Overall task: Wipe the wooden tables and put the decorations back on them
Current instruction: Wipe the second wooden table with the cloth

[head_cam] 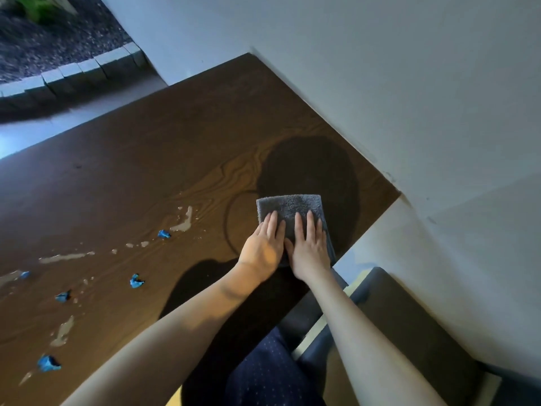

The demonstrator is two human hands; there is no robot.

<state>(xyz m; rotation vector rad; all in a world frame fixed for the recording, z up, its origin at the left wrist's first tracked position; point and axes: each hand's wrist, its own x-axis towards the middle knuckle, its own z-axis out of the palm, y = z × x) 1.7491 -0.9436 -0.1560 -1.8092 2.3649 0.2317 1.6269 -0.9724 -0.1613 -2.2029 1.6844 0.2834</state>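
Two bare hands press flat on a folded grey cloth point(289, 213) at the right of centre of the frame, on a dark wooden counter point(152, 159). The left hand point(263, 247) and right hand point(308, 249) lie side by side, fingers spread, palms down — neither gripping, just holding the cloth against the wood. The cloth looks soft, light and limp; it should slide best under flat palms. Pale wet streaks point(183, 221) and small blue scraps point(136, 281) lie to the lower left, well apart from the cloth. A white wall point(409, 83) borders the counter's upper right edge — open room lies leftward.
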